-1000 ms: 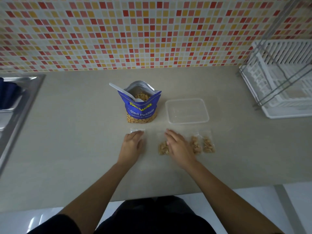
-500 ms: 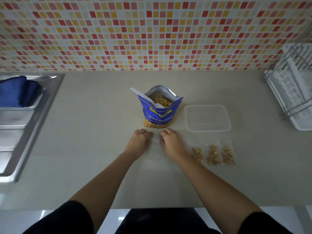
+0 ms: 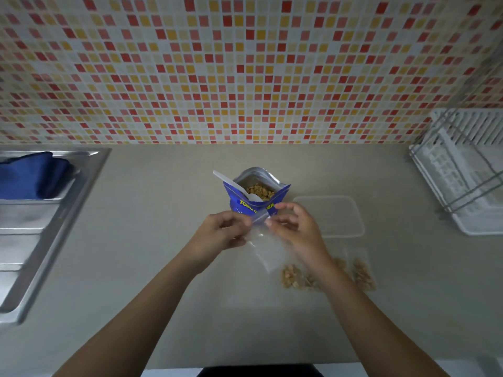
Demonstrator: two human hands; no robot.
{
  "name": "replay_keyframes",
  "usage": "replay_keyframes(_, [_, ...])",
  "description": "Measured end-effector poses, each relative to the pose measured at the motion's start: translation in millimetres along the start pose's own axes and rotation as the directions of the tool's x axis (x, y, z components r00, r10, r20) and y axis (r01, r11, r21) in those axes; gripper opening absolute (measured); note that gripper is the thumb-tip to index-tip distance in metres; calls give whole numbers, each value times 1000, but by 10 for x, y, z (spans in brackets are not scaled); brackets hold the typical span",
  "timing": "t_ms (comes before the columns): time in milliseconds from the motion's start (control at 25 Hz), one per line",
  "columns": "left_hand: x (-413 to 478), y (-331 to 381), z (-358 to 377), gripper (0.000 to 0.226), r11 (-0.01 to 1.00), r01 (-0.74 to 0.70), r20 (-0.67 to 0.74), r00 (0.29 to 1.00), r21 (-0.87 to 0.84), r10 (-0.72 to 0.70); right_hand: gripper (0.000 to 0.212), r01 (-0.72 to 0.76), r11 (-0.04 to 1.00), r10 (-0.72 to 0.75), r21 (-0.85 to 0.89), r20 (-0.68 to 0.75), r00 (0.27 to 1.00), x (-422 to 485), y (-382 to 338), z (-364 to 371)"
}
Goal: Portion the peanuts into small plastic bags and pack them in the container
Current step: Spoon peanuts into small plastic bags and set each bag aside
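1. Midway through, by the look of it: one empty bag point(image 3: 262, 240) in hand, not yet opened or filled.
2. Already portioned: filled bags point(image 3: 292, 276) lying side by side on the surface point(image 3: 163, 213) at front right, one partly hidden behind the right forearm.
3. Left to do, judging from this: fill and seal the empty bag, then move every portion into the container point(image 3: 337, 213), lying bare just right of the peanut pouch point(image 3: 254, 176).
4. Empty bag: clear, limp, lightly creased, held tilted above the surface, directly in front of the pouch.
5. Left hand point(image 3: 217, 235): fingers curled, pinching the bag's top-left edge.
6. Right hand point(image 3: 296, 229): thumb and fingertips pinching the top-right edge, remaining fingers loosely bent.
7. Pouch: upright, mouth open, peanuts point(image 3: 260, 190) showing, white spoon point(image 3: 231, 182) leaning out leftward.
8. Further out: steel sink point(image 3: 54, 213) with blue cloth point(image 3: 32, 175) far left, white dish rack point(image 3: 462, 172) far right.
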State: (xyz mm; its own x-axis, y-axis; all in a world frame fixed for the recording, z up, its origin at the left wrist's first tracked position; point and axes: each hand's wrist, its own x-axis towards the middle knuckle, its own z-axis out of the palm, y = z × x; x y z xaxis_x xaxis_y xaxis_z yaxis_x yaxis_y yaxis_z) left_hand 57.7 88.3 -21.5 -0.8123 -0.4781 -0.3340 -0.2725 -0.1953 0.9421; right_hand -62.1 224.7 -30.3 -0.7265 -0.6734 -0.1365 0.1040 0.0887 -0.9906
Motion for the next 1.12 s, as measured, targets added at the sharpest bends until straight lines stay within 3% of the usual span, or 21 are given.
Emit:
replay_keyframes(80, [7, 195, 31, 23, 997, 20, 38, 999, -73, -17, 30, 40, 999, -40, -15, 33, 999, 22, -218, -69])
replay_keyframes(160, [17, 393, 39, 20, 997, 2, 68, 998, -80, 3, 32, 93, 993, -87, -77, 79, 993, 49, -418, -113])
replay_keyframes(320, [20, 726, 46, 15, 995, -65, 144, 988, 81, 53, 36, 179, 976, -166, -126, 102, 981, 138, -712, -182])
replay_keyframes(480, [43, 932, 100, 14, 987, -140, 68, 988, 78, 135, 43, 134, 982, -128, -134, 53, 990, 175, -703, -262])
replay_keyframes(680, [123, 1008, 68, 8, 949, -213, 19, 976, 232, 215, 48, 115, 990, -112, -78, 36, 993, 214, -660, -329])
replay_keyframes(760, [176, 1012, 41, 10, 897, -240, -32, 962, 372, 271, 53, 139, 984, -129, -111, 86, 988, 256, -679, -362])
replay_keyframes(880, [235, 996, 69, 12, 693, -277, -88, 893, 666, 441, 53, 147, 970, -125, -193, 121, 985, 327, -666, -363])
replay_keyframes(1120, [296, 1034, 17, 15, 667, -271, -114, 873, 694, 474, 45, 222, 928, -224, -300, 28, 974, 400, -656, -375])
